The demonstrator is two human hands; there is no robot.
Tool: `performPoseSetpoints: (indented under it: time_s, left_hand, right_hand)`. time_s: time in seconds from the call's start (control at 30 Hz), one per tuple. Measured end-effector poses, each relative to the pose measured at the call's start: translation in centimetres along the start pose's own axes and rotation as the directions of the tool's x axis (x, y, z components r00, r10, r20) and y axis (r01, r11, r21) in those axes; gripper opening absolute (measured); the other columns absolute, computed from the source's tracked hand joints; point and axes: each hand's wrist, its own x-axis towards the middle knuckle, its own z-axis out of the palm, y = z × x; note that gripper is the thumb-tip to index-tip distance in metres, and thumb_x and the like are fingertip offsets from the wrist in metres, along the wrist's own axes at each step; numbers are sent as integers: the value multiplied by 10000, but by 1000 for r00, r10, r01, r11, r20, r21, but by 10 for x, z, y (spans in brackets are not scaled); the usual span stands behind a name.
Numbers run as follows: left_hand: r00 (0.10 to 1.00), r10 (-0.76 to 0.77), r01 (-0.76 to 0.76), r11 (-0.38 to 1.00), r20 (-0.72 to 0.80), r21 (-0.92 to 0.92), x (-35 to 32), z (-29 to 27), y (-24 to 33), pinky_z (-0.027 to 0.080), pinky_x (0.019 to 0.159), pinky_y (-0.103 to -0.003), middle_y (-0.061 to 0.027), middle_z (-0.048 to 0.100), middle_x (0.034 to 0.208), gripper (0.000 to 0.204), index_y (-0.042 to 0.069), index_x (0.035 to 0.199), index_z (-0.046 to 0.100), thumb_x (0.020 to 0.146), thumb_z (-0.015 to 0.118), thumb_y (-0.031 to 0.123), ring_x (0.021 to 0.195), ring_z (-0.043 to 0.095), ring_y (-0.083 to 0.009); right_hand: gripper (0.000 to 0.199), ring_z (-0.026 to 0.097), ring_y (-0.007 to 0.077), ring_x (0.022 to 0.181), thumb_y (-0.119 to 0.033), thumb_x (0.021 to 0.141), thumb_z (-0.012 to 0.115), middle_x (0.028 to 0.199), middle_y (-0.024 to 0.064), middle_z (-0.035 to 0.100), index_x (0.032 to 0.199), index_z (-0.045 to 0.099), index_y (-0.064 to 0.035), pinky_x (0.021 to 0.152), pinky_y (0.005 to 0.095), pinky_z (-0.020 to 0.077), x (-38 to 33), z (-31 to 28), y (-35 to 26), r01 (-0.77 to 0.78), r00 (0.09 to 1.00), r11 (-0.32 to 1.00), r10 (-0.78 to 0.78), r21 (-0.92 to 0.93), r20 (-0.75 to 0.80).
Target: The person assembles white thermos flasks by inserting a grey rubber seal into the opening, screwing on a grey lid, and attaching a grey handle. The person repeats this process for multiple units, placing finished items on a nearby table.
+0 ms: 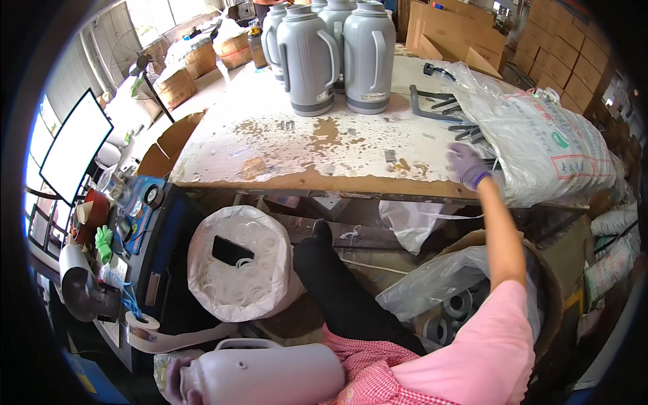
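Observation:
My left hand (178, 381), in a purple glove, grips one end of a grey thermos jug (273, 375) lying sideways across my lap. Its fingers wrap round the neck end. My right arm stretches forward over the table (223, 152). The gloved right hand (467, 166) is over the table's right part, fingers extended, beside several dark grey plastic handles (466, 130). These spill from the mouth of a white woven bag (550, 145). Whether the fingertips touch a handle cannot be made out.
Several upright grey thermos jugs (307, 67) stand at the table's far side. Below, a white-lined tub (202, 270) holds clear rings and a black phone (231, 251). A lined box (550, 290) with grey ring parts is at right. A monitor (77, 145) stands left.

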Motion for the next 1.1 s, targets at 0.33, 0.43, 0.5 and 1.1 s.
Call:
performPoseSetpoints:
  time_s: [0.33, 0.43, 0.5, 1.1]
  left_hand:
    - [987, -141, 158, 884, -73, 440, 31, 25, 39, 465, 1006, -436, -193, 601, 1269, 596, -68, 1220, 646, 773, 781, 301, 1187, 568, -309]
    - [994, 56, -103, 747, 93, 656, 52, 51, 61, 485, 989, -437, -165, 618, 1273, 555, -50, 1209, 663, 779, 803, 271, 1162, 581, -305]
    - [985, 97, -159, 839, 143, 521, 71, 71, 50, 489, 997, -444, -168, 628, 1254, 628, -55, 1260, 633, 765, 816, 286, 1146, 590, -310]
    - [994, 93, -64, 912, -51, 405, -31, 95, 82, 527, 938, -528, -234, 624, 1188, 509, -11, 1161, 692, 762, 822, 277, 1104, 618, -442]
  right_hand:
    - [325, 627, 294, 1140, -224, 875, 594, 1154, 141, 685, 1172, 648, -102, 956, 450, 491, 142, 29, 53, -189, 968, 959, 219, -212, 126]
    - [628, 390, 295, 1404, -199, 850, 597, 1471, 64, 486, 1460, 444, -210, 1097, 525, 353, 185, 82, 49, -238, 956, 819, 293, -521, 24]
    - [539, 449, 281, 1372, -202, 883, 595, 1391, 74, 569, 1411, 490, -191, 1146, 529, 280, 182, 92, 114, -350, 934, 788, 333, -507, -127]
    - [283, 645, 230, 622, -153, 861, 698, 729, 45, 639, 1135, 691, -83, 609, 340, 529, -36, -92, -278, 553, 794, 446, -538, 704, -283]
